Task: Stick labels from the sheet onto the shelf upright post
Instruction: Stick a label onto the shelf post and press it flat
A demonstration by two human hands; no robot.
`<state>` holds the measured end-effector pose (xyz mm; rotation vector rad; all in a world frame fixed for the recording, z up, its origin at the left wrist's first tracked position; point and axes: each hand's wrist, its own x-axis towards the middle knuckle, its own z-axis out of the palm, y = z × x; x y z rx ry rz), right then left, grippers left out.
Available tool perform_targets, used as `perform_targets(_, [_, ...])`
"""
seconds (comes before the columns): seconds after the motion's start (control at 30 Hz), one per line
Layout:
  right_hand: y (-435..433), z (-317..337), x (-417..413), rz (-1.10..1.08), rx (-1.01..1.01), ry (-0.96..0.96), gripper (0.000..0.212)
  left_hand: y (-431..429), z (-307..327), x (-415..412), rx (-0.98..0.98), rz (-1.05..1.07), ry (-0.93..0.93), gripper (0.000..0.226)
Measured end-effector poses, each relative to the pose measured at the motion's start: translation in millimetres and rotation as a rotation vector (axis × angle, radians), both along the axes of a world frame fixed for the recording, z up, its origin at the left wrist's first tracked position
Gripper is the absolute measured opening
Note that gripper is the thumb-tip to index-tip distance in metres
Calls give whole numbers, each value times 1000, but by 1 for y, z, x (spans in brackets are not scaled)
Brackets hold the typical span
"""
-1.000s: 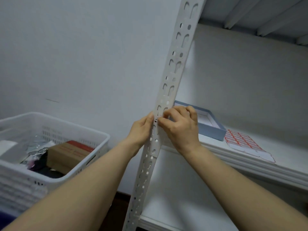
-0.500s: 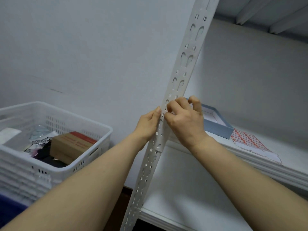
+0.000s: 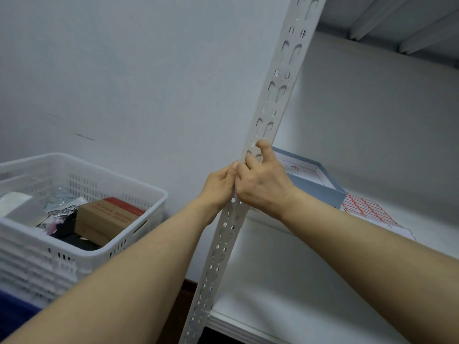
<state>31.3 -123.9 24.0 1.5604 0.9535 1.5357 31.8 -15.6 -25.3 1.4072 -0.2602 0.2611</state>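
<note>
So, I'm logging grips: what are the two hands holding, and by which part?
The left hand grips the white perforated metal shelf post by its left edge. The right hand touches its front; whether it pinches anything cannot be told.

A white slatted basket (image 3: 29,254) is seen at the left, and a brown, red-topped carton (image 3: 106,219) is held in it. A shallow blue box (image 3: 318,194) is set near the shelf board's (image 3: 437,219) left front corner.

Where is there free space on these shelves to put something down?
The lower shelf, right of the post, is bare. The shelf above it is bare between the label sheet and the back wall. It is crowded where the blue box and sheet lie near the post.
</note>
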Motion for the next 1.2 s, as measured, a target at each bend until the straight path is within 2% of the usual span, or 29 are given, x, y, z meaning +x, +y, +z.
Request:
perform_targets(0.17, [0,1,4,74,103,-1,58,3,1,2,1,-25,22,35])
perform_targets(0.37, [-2,2,10,82,101,12,60,3,-1,6,6,-17,33,29])
perform_targets(0.57, [-1,2,12,60,104,23,55,3,-1,5,3,-28,32,31])
perform_targets(0.73, [1,6,9,15,63,25,35,3,-2,6,11,-26,9,31])
perform_targets(0.9, [-15,7,8,81,50,57,41,1,-4,6,-21,-19,0,30])
perform_targets(1.03, [-15,7,4,74,25,58,30,1,0,0,-57,-27,-15,28])
perform_targets(1.13, [-7,10,2,48,30,65,34,2,3,-2,-53,-31,-4,30])
perform_targets(1.2, [-2,11,1,17,22,47,45,2,2,-2,-51,-35,7,27])
